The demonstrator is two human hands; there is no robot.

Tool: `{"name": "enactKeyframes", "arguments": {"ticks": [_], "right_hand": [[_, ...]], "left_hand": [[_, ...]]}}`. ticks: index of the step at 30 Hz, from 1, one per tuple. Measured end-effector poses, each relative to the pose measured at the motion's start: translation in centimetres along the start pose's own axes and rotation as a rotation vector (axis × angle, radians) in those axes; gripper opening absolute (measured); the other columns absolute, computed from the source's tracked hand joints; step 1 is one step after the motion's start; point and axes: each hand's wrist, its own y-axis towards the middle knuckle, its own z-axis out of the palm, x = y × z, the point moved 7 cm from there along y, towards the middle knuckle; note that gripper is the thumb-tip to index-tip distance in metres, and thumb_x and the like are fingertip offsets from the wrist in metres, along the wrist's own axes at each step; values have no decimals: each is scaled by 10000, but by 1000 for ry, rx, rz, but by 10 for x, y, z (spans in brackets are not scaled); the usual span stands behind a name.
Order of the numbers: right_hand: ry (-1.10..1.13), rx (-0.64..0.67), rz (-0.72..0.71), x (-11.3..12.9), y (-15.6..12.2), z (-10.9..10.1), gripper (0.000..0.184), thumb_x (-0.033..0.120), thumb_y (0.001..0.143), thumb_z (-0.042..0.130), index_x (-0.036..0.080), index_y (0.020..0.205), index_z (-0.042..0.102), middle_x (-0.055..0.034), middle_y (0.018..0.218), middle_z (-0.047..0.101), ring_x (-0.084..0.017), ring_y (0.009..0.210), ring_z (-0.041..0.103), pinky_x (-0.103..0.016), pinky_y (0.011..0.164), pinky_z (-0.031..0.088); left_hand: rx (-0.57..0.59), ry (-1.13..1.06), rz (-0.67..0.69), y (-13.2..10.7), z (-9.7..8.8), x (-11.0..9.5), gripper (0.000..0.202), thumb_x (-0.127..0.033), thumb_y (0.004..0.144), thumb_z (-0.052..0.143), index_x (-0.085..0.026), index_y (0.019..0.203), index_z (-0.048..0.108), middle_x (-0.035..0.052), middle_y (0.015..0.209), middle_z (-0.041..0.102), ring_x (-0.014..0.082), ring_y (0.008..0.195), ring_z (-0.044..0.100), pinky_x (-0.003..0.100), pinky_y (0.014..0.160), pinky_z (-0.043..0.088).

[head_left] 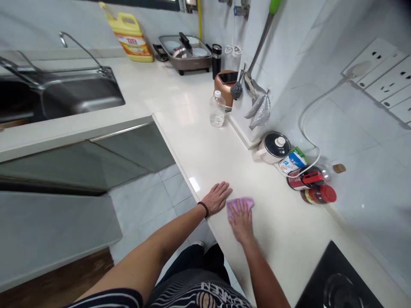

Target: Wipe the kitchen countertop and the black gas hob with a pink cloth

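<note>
Countertop (pixel 289 231), running from upper centre to lower right, bears containers mostly along its wall side, likely leaving arm room. At top centre, the lidded pan (pixel 194 64) holds dishes (pixel 200 52); the clear bottle (pixel 217 113) below, apparently some liquid. Just below centre, the left hand (pixel 218 197) lies flat, grasping nothing, probably bracing; the right hand (pixel 241 222) spreads its fingers, pressing the pink cloth (pixel 249 202).

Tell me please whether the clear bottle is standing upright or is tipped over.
Upright: the bottle stands with its base on the counter and its white cap at the top.
</note>
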Motion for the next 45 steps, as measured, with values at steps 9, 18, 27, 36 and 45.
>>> {"name": "enactKeyframes", "arguments": {"ticks": [9, 18, 27, 36, 45], "right_hand": [[-120, -98, 410, -131, 133, -105, 615, 490, 1105, 259, 426, 1707, 152, 7, 1832, 93, -334, 1671, 104, -588, 1322, 180], [-155, -129, 447, -108, 155, -104, 634, 485, 1099, 253, 424, 1708, 88, -13, 1833, 89, -344, 1656, 146, -624, 1298, 203], [-28, -129, 185, -23, 41, -27, 629, 474, 1097, 373, 438, 1701, 201, 15, 1825, 96, -343, 1681, 71, -614, 1331, 157], [79, -148, 641, -109, -134, 32, 595, 409, 1105, 318, 413, 1694, 237, 5, 1821, 113, -302, 1683, 73, -606, 1334, 184], [87, -316, 936, -91, -292, 154, 621, 484, 1068, 262, 354, 1661, 394, -20, 1796, 241, -365, 1661, 190, -648, 1283, 306]], "left_hand": [[-18, -4, 12, -8, 3, 1, 650, -226, 991, 490, -188, 1639, 448, 157, 1727, 402, 348, 1641, 263, 586, 1314, 263], [-14, 23, -3, -11, 4, 3, 668, -218, 985, 480, -166, 1650, 435, 170, 1728, 395, 342, 1646, 253, 588, 1321, 242], [-49, 41, 11, -6, 5, 14, 643, -248, 990, 445, -142, 1622, 484, 193, 1689, 455, 347, 1624, 303, 571, 1293, 278], [-38, 5, -1, 4, -1, 15, 666, -265, 966, 433, -162, 1623, 480, 196, 1666, 487, 355, 1598, 348, 577, 1282, 264], [-11, 2, -41, 9, -4, 16, 635, -294, 964, 416, -141, 1569, 532, 191, 1650, 504, 358, 1582, 359, 557, 1274, 280]]}}
